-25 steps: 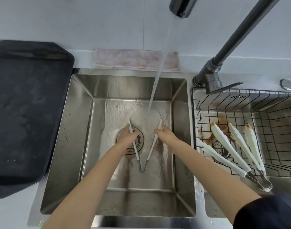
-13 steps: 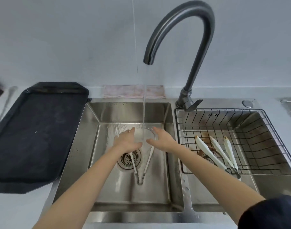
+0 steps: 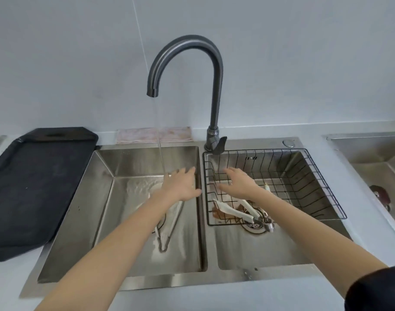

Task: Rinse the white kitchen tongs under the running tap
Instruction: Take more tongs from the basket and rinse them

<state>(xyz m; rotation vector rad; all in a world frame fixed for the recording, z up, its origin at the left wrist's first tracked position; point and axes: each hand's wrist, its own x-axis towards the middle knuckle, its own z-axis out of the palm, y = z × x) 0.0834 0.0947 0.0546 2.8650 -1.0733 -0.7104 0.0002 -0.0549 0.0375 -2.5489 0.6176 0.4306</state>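
- Left basin (image 3: pixel 97 198): stainless steel, its floor wet and rippled; a thin stream of water (image 3: pixel 160 151) falls into it from the spout of the dark gooseneck tap (image 3: pixel 215 90).
- White kitchen tongs (image 3: pixel 169 227): lying on the floor of the left basin, hinge end toward the near wall, the two arms spreading away toward the drain; the far ends are hidden beneath the left forearm. The stream lands beyond them, by the left hand.
- Left hand (image 3: pixel 180 187): palm down, fingers spread flat and gripping nothing, held over the left basin close to the divider; the water runs just beside its outer edge. Whether it is touching the tongs below cannot be told.
- Right hand (image 3: pixel 239 185): likewise flat and empty, fingers extended, poised over the right basin above the black wire basket (image 3: pixel 304 173).
- Second pair of tongs (image 3: pixel 239 212): white arms with a metal hinge, resting in the wire basket beside brown residue, partly under the right wrist.
- Right drain (image 3: pixel 255 226): visible just under the basket's near edge.
- Dark tray (image 3: pixel 35 187): on the counter left of the sink.
- Folded cloth (image 3: pixel 142 135): pinkish, laid against the wall behind the left basin.
- Dark sleeve (image 3: pixel 378 288): on the right arm at the lower right corner.
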